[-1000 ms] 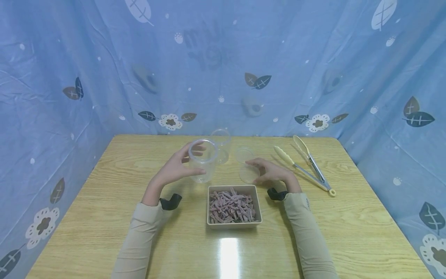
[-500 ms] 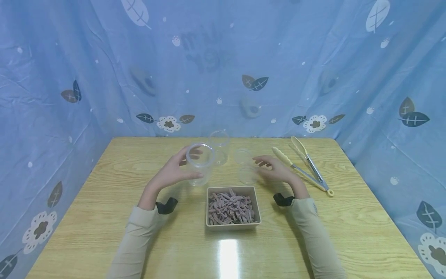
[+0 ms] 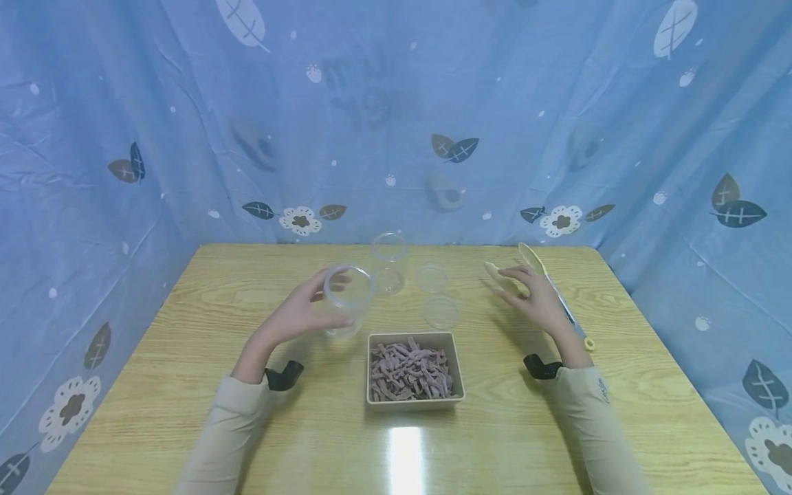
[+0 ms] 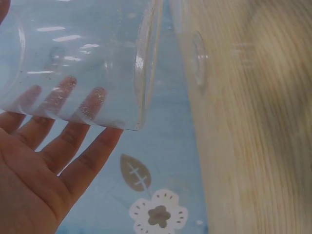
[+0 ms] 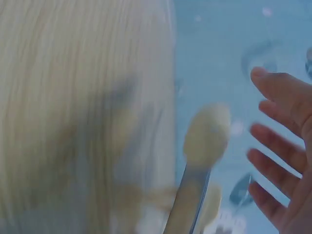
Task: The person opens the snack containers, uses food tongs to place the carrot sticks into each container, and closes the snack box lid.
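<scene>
Left hand (image 3: 300,313) grips a cup (image 3: 355,297) while the right hand (image 3: 541,301), unclenched, hovers by tongs (image 5: 207,139) near the far-right corner of the table (image 3: 650,412); purplish strips (image 3: 411,371) fill a tub (image 3: 414,406)

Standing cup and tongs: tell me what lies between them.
Two clear discs lie between the standing cup and the tongs, as the head view shows.

Cup (image 3: 349,300) glossy clear plastic; tongs (image 3: 562,302) metal-armed; tabletop (image 3: 495,433) glossy wood-grain.
</scene>
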Available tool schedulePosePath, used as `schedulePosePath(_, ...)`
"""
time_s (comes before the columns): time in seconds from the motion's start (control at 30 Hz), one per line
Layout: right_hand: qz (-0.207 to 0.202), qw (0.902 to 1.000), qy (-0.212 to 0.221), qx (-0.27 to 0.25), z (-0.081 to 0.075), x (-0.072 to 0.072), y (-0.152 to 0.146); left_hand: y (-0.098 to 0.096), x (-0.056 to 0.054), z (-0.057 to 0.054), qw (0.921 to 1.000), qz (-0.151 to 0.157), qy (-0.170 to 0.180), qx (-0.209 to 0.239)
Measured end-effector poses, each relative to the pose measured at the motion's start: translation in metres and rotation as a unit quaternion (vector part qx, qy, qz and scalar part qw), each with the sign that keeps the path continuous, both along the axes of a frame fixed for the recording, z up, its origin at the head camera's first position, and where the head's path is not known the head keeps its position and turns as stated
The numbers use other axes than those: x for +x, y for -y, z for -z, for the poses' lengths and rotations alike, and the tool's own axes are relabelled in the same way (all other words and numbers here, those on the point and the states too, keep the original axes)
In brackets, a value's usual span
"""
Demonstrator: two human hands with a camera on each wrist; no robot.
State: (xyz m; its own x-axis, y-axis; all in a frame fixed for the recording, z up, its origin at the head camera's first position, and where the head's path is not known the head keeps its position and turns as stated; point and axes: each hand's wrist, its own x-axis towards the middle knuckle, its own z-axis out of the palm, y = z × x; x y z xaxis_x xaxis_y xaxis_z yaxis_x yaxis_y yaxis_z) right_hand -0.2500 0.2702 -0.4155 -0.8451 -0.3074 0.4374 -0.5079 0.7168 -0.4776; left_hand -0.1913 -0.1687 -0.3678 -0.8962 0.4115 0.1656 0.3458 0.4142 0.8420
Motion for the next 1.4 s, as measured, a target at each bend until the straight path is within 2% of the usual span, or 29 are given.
schedulePosePath(0.1,0.047,0.9987,0.003,0.017,0.002,0.003,-0.018,0.005,-0.002,0.011,0.9999,-0.001,-0.007,-0.01)
schedulePosePath(0.3,0.103,0.9901,0.09,0.03,0.009,0.009,-0.048,0.011,0.003,0.018,0.9993,0.0,-0.027,-0.026)
schedulePosePath(0.5,0.113,0.9799,0.156,0.054,0.015,0.014,-0.065,0.015,0.007,0.021,0.9987,-0.007,-0.03,-0.04)
schedulePosePath(0.77,0.11,0.9712,0.198,0.074,0.019,0.011,-0.074,0.02,0.011,0.025,0.9967,-0.011,-0.03,-0.074)
schedulePosePath(1.07,0.123,0.9695,0.198,0.076,0.02,0.012,-0.075,0.022,0.019,0.026,0.9961,-0.011,-0.024,-0.084)
schedulePosePath(1.4,0.123,0.9725,0.178,0.086,0.021,0.008,-0.077,0.019,0.022,0.027,0.9916,-0.03,-0.052,-0.115)
